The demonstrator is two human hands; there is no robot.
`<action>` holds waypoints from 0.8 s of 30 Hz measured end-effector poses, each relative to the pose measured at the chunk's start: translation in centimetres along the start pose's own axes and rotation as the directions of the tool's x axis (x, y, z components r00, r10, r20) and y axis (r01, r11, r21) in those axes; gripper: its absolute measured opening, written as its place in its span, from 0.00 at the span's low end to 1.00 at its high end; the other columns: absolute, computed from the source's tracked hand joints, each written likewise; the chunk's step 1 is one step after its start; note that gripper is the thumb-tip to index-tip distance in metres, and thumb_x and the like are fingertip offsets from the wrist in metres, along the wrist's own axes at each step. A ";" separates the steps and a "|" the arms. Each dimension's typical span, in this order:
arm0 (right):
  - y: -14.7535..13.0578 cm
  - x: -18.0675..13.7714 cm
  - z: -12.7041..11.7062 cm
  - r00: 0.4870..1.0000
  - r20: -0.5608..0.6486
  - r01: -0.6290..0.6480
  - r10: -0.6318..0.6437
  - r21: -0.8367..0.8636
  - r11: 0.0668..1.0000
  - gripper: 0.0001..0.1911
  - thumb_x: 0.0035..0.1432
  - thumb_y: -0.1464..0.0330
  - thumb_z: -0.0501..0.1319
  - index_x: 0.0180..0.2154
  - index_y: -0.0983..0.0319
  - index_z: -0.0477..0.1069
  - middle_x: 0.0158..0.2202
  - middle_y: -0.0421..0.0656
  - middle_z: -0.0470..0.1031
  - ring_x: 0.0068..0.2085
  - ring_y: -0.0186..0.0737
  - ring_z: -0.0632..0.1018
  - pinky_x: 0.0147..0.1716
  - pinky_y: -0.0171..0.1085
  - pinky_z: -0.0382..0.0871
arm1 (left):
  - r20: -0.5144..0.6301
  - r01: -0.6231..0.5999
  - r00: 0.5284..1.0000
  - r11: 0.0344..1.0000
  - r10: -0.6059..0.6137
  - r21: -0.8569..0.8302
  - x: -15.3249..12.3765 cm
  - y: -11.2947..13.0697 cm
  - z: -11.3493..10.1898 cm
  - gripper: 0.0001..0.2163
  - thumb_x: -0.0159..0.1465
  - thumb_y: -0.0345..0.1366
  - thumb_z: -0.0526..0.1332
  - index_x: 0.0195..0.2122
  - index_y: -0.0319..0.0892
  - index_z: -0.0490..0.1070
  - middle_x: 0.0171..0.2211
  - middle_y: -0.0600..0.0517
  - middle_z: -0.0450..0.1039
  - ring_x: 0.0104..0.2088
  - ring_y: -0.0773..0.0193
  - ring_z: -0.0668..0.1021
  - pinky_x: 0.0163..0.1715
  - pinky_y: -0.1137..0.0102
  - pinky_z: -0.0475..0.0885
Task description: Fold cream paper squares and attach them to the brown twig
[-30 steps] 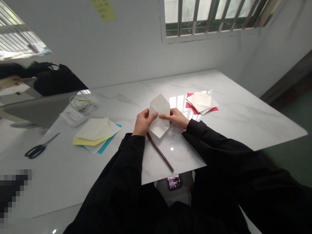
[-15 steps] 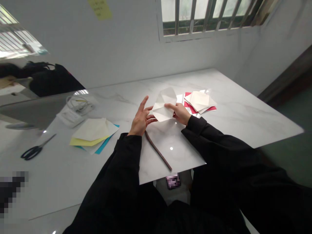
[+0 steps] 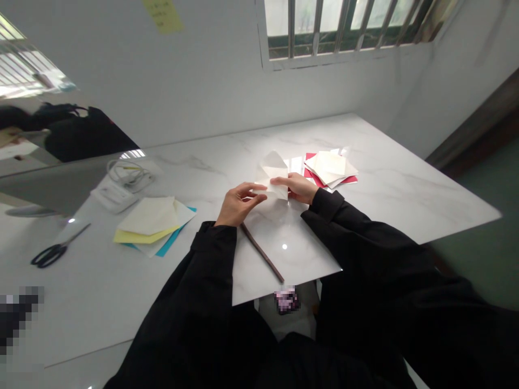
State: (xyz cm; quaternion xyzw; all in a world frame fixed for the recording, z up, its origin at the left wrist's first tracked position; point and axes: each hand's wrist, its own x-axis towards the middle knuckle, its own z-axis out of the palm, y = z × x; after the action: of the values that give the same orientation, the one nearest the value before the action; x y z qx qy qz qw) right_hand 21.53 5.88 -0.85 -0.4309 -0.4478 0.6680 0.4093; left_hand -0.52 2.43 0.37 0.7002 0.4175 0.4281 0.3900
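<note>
An off-white folded paper [image 3: 274,164], creased like an envelope with a pointed top, is held up over the table between my hands. My right hand [image 3: 299,187] grips its right side, thumb across the front and the other fingers behind. At the lower left edge, my left hand [image 3: 239,202] has its fingers and thumb closed in on the paper; its exact contact there is partly hidden. Below my left wrist, a thin dark brown stick [image 3: 263,253] lies slantwise on the white marbled table [image 3: 300,248].
Right of the paper is a stack of cream and red folded papers [image 3: 331,166]. Cream, yellow and blue papers [image 3: 152,216] lie left, near black-handled scissors [image 3: 51,255] and a white cable [image 3: 125,175]. A barred window [image 3: 344,27] is in the wall behind.
My left hand has gone from spread fingers beside the paper to closing on its lower left edge. The paper has tilted and shifted slightly; my right hand still holds it.
</note>
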 end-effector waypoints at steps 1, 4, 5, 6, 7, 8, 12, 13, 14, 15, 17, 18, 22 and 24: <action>0.0 0.0 0.0 1.000 -0.002 0.001 -0.001 0.000 1.000 0.07 0.56 0.66 0.74 0.33 0.61 0.79 0.31 0.43 0.79 0.31 0.36 0.77 0.28 0.32 0.71 | 0.013 -0.004 1.000 1.000 0.003 0.014 0.0 0.1 0.0 0.21 0.57 0.54 0.76 0.41 0.43 0.85 0.45 0.45 0.80 0.40 0.60 0.81 0.42 0.66 0.81; 0.0 -0.1 0.1 1.000 -0.001 0.015 -0.015 0.000 1.000 0.09 0.55 0.65 0.75 0.32 0.62 0.79 0.30 0.43 0.79 0.31 0.37 0.77 0.27 0.33 0.71 | 0.019 0.007 1.000 0.999 -0.008 0.047 -0.1 0.4 0.2 0.21 0.57 0.57 0.75 0.36 0.43 0.85 0.43 0.46 0.77 0.39 0.61 0.80 0.38 0.68 0.80; 0.0 -0.1 0.1 1.000 -0.001 0.020 -0.020 -0.002 1.000 0.09 0.55 0.65 0.75 0.32 0.62 0.79 0.30 0.43 0.79 0.30 0.37 0.77 0.26 0.33 0.71 | 0.006 0.016 1.000 0.998 -0.016 0.053 -0.2 0.4 0.3 0.21 0.57 0.58 0.74 0.34 0.42 0.85 0.44 0.46 0.76 0.39 0.61 0.80 0.37 0.68 0.80; 0.0 -0.2 0.2 1.000 0.002 0.022 -0.022 -0.007 1.000 0.09 0.55 0.65 0.75 0.32 0.62 0.79 0.30 0.43 0.79 0.30 0.37 0.77 0.26 0.33 0.71 | -0.009 0.023 1.000 0.998 -0.022 0.056 -0.2 0.4 0.3 0.22 0.56 0.58 0.74 0.33 0.42 0.84 0.45 0.46 0.75 0.40 0.60 0.80 0.38 0.68 0.80; 0.0 -0.3 0.3 1.000 0.004 0.022 -0.022 -0.014 1.000 0.09 0.55 0.65 0.75 0.33 0.63 0.79 0.30 0.43 0.79 0.30 0.37 0.77 0.26 0.32 0.71 | -0.016 0.027 1.000 0.998 -0.026 0.055 -0.2 0.5 0.4 0.22 0.56 0.58 0.74 0.32 0.41 0.84 0.47 0.45 0.75 0.41 0.59 0.80 0.38 0.68 0.80; 0.0 -0.3 0.4 1.000 0.003 0.021 -0.021 -0.020 1.000 0.09 0.55 0.66 0.74 0.34 0.63 0.79 0.30 0.43 0.80 0.30 0.37 0.77 0.26 0.32 0.71 | -0.011 0.028 1.000 0.998 -0.028 0.047 -0.2 0.5 0.4 0.22 0.55 0.58 0.75 0.32 0.41 0.83 0.49 0.45 0.74 0.43 0.58 0.80 0.40 0.66 0.81; -0.2 -0.5 0.6 1.000 -0.011 0.013 -0.013 -0.009 1.000 0.06 0.58 0.68 0.72 0.34 0.65 0.80 0.30 0.44 0.81 0.29 0.36 0.77 0.26 0.32 0.71 | 0.096 0.027 0.995 1.000 -0.026 -0.009 -0.3 0.8 0.4 0.20 0.55 0.55 0.76 0.35 0.42 0.83 0.55 0.44 0.71 0.51 0.53 0.79 0.48 0.59 0.82; -0.2 -0.6 0.7 1.000 -0.009 0.015 -0.015 -0.001 1.000 0.05 0.58 0.69 0.71 0.34 0.65 0.80 0.31 0.44 0.81 0.29 0.36 0.77 0.26 0.32 0.72 | 0.116 0.026 0.993 1.000 -0.024 -0.014 -0.4 0.9 0.5 0.19 0.56 0.55 0.76 0.35 0.43 0.84 0.54 0.44 0.71 0.52 0.52 0.79 0.49 0.57 0.82; -0.2 -0.6 0.7 1.000 -0.004 0.016 -0.016 0.004 1.000 0.05 0.58 0.69 0.71 0.35 0.65 0.80 0.31 0.44 0.81 0.29 0.36 0.77 0.26 0.32 0.72 | 0.125 0.025 0.992 1.000 -0.023 -0.013 -0.4 0.9 0.5 0.19 0.56 0.54 0.76 0.35 0.43 0.84 0.53 0.45 0.71 0.53 0.51 0.78 0.49 0.57 0.82; -0.2 -0.5 0.7 1.000 0.002 0.016 -0.016 0.004 1.000 0.05 0.59 0.69 0.71 0.35 0.66 0.80 0.31 0.45 0.81 0.29 0.36 0.77 0.26 0.33 0.72 | 0.126 0.025 0.992 1.000 -0.024 -0.007 -0.4 0.9 0.5 0.19 0.56 0.54 0.76 0.35 0.43 0.84 0.52 0.45 0.72 0.54 0.50 0.78 0.49 0.57 0.82; -0.1 -0.5 0.6 1.000 0.007 0.017 -0.017 -0.003 1.000 0.06 0.58 0.69 0.71 0.35 0.66 0.81 0.32 0.45 0.81 0.29 0.36 0.78 0.27 0.33 0.73 | 0.115 0.029 0.993 1.000 -0.029 0.005 -0.3 0.8 0.5 0.19 0.56 0.55 0.76 0.34 0.43 0.83 0.49 0.45 0.72 0.54 0.50 0.77 0.47 0.59 0.82; -0.1 -0.4 0.6 1.000 0.005 0.020 -0.020 -0.009 1.000 0.06 0.58 0.68 0.71 0.35 0.66 0.80 0.31 0.45 0.81 0.29 0.36 0.78 0.27 0.33 0.73 | 0.108 0.031 0.994 0.999 -0.032 0.010 -0.3 0.8 0.5 0.19 0.56 0.55 0.76 0.34 0.43 0.83 0.48 0.46 0.72 0.54 0.50 0.78 0.46 0.60 0.82; 0.0 -0.4 0.7 0.999 -0.019 0.038 -0.039 -0.023 0.999 0.07 0.58 0.67 0.72 0.34 0.65 0.80 0.30 0.44 0.81 0.29 0.36 0.78 0.26 0.32 0.71 | 0.077 0.030 0.997 1.000 -0.030 0.002 -0.3 0.7 0.5 0.19 0.58 0.55 0.74 0.35 0.42 0.83 0.51 0.45 0.72 0.50 0.54 0.79 0.46 0.63 0.82; -0.1 -0.5 0.7 0.999 -0.026 0.039 -0.039 -0.021 0.999 0.06 0.58 0.67 0.71 0.34 0.64 0.79 0.31 0.44 0.81 0.29 0.36 0.78 0.26 0.32 0.71 | 0.095 0.021 0.995 1.000 -0.019 -0.018 -0.3 0.8 0.6 0.19 0.57 0.53 0.76 0.41 0.44 0.84 0.53 0.46 0.72 0.49 0.56 0.80 0.49 0.62 0.81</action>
State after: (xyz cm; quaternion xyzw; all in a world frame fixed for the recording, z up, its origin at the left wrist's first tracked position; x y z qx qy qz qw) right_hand 21.02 5.23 -0.51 -0.4350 -0.4575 0.6497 0.4236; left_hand 0.15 1.76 0.79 0.7118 0.4016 0.3945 0.4201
